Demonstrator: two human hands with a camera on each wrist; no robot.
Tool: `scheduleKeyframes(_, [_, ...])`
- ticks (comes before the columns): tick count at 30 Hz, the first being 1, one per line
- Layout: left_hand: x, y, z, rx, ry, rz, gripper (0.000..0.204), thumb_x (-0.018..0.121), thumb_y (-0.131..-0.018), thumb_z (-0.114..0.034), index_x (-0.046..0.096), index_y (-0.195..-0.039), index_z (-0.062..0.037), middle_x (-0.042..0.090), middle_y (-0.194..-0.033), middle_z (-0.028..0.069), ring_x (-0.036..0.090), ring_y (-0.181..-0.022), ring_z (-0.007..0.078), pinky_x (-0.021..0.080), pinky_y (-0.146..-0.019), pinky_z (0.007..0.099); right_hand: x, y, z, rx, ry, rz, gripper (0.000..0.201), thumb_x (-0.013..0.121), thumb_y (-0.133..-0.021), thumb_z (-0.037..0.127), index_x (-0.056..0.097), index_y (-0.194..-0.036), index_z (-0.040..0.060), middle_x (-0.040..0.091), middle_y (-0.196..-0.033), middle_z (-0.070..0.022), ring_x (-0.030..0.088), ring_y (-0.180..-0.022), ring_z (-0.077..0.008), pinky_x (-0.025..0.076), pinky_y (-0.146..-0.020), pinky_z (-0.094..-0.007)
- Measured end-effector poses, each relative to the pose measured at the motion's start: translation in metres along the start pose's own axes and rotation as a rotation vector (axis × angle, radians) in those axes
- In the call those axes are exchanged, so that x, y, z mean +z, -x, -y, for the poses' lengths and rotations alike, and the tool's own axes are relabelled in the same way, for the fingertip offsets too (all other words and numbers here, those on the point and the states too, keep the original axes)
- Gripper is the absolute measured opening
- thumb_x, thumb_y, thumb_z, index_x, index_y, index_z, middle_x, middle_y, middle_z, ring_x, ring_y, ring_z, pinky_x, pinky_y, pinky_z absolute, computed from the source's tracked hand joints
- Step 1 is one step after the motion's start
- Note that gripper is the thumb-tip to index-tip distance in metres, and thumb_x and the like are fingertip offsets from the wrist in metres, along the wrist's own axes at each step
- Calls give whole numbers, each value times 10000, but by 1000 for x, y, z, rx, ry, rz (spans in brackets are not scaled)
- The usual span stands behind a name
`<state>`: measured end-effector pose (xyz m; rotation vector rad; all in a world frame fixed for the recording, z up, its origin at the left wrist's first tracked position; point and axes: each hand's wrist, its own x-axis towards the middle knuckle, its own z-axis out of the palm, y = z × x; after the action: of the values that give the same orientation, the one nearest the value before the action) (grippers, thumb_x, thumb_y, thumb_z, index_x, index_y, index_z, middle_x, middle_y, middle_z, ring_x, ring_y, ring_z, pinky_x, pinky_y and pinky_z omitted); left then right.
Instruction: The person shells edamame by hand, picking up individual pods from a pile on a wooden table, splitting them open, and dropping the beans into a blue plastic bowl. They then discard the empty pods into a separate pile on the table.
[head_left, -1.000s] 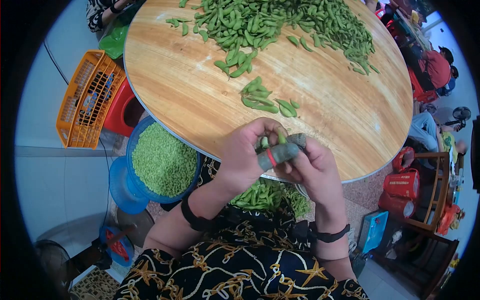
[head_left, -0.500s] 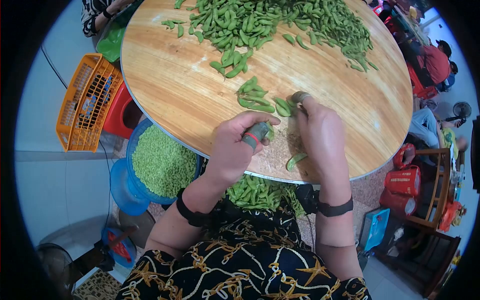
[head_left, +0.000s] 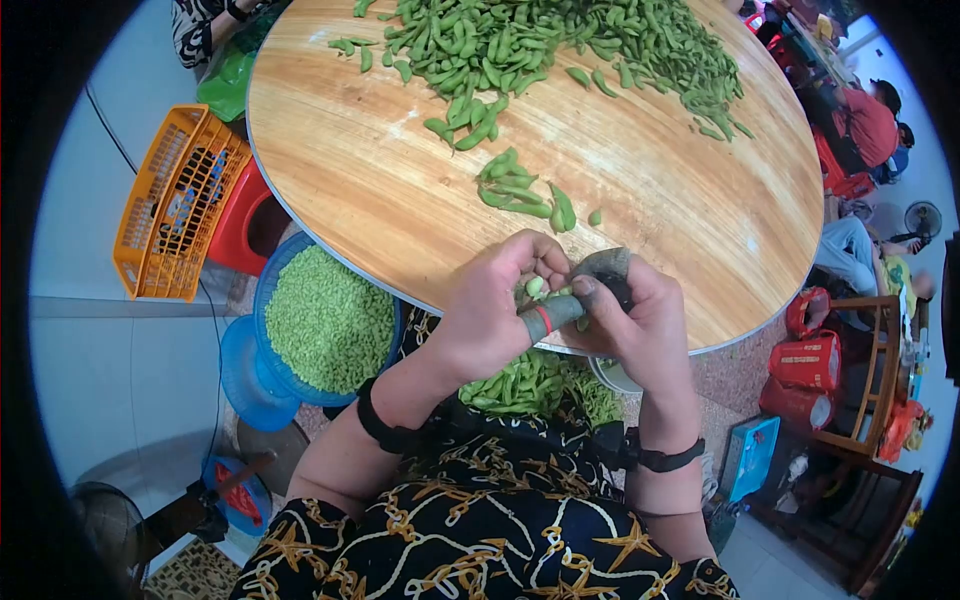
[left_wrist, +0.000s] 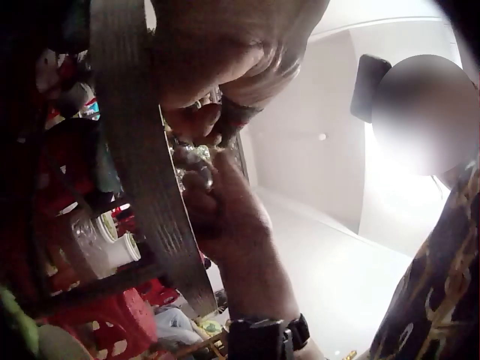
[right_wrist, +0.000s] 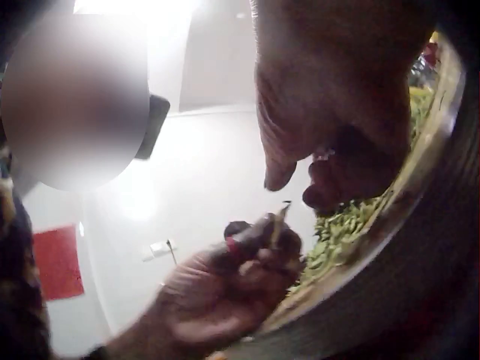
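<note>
My left hand [head_left: 490,305] pinches a green soybean pod [right_wrist: 278,229] between its fingers and thumb. The thumb wears a grey-green cover with a red band [head_left: 543,314]. A pale shelled bean [head_left: 535,287] shows among the left fingers. Facing it, close over the table's near edge, my right hand [head_left: 648,315] has its thumb at the tip of the left thumb's cover. Its forefinger carries a dark cover [head_left: 605,263]. In the right wrist view, a gap shows between the right thumb and fingers, just above the pod's end. A few pods [head_left: 515,185] lie beyond the hands.
A big heap of pods [head_left: 480,45] covers the far side of the round wooden table [head_left: 380,190]. At lower left stands a blue basin [head_left: 262,330] full of shelled beans. More pods [head_left: 510,383] lie below the near edge, beside a pale bowl [head_left: 615,375].
My right hand went out to the pods on the table, then came back to the left hand. The group of loose pods there has shifted and looks smaller.
</note>
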<state>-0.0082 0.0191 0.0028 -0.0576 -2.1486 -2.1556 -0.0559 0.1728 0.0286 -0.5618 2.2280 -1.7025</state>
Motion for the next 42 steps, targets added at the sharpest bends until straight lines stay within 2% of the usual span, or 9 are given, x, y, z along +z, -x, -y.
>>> scheduleKeyframes(12, [4, 8, 0, 229, -547, -3, 141, 627, -772, -48, 565, -895, -19, 562, -703, 39, 543, -642, 105, 438, -558, 265, 5, 13, -12, 11, 29, -91, 116, 622, -815, 90, 572, -772, -5, 554, -572, -50, 505, -499, -83, 388, -457, -241])
scheduleKeyframes(14, [-6, 7, -5, -344, 110, 171, 91, 572, -826, -66, 563, -909, -30, 543, -685, 0, 509, -599, 71, 402, -522, 213, -3, 12, -6, 181, -190, -38, 130, 614, -828, 111, 575, -767, 3, 537, -562, -24, 485, -491, -63, 367, -442, -227])
scheduleKeyframes(17, [-17, 3, -2, -334, 532, 95, 112, 506, -846, -38, 545, -951, -34, 535, -780, 6, 483, -657, 51, 373, -554, 161, -38, 6, -11, 173, -291, 681, 220, 621, -828, 218, 581, -782, 6, 536, -545, -29, 496, -473, -99, 372, -442, -240])
scheduleKeyframes(18, [-19, 1, 0, -287, 607, 2, 128, 498, -840, -25, 540, -961, -30, 536, -818, 20, 486, -688, 55, 375, -574, 156, -35, -3, -8, 172, -291, 679, 220, 621, -828, 218, 581, -782, 6, 536, -545, -29, 496, -473, -99, 372, -442, -240])
scheduleKeyframes(21, [-16, 0, 6, -260, 565, 21, 181, 489, -827, -2, 529, -1002, -22, 540, -876, 37, 485, -716, 61, 384, -605, 154, -19, -33, -3, -168, 806, -203, 225, 617, -796, 223, 574, -789, 2, 575, -609, -202, 584, -562, -352, 454, -521, -415])
scheduleKeyframes(26, [-6, -7, -4, -279, 567, -47, 240, 517, -804, 19, 530, -1042, -6, 544, -867, 31, 483, -683, 65, 385, -586, 161, -1, -48, -18, -118, 1062, -186, 179, 604, -773, 148, 509, -748, -2, 582, -632, -212, 595, -610, -365, 468, -554, -431])
scheduleKeyframes(30, [1, -11, -7, -325, 615, -123, 274, 522, -781, 49, 542, -1048, -12, 549, -859, 29, 491, -679, 61, 384, -570, 161, -7, -36, -24, -306, 514, -174, 118, 614, -798, 119, 557, -813, 16, 573, -569, -138, 556, -454, -262, 429, -437, -348])
scheduleKeyframes(33, [3, -5, 1, -326, 645, -127, 223, 512, -807, 36, 559, -1019, -15, 563, -857, 19, 491, -679, 49, 385, -560, 159, -5, -12, 3, 269, -311, 115, 148, 580, -877, 178, 562, -834, 37, 478, -564, 52, 387, -437, -7, 268, -383, -163])
scheduleKeyframes(42, [5, -2, 1, -106, 513, -130, 108, 514, -832, 11, 576, -917, -17, 590, -835, 5, 526, -747, 52, 434, -650, 202, -10, 1, 2, 315, -567, 334, 262, 415, -956, 215, 523, -813, 24, 453, -585, 30, 365, -509, -30, 294, -474, -187])
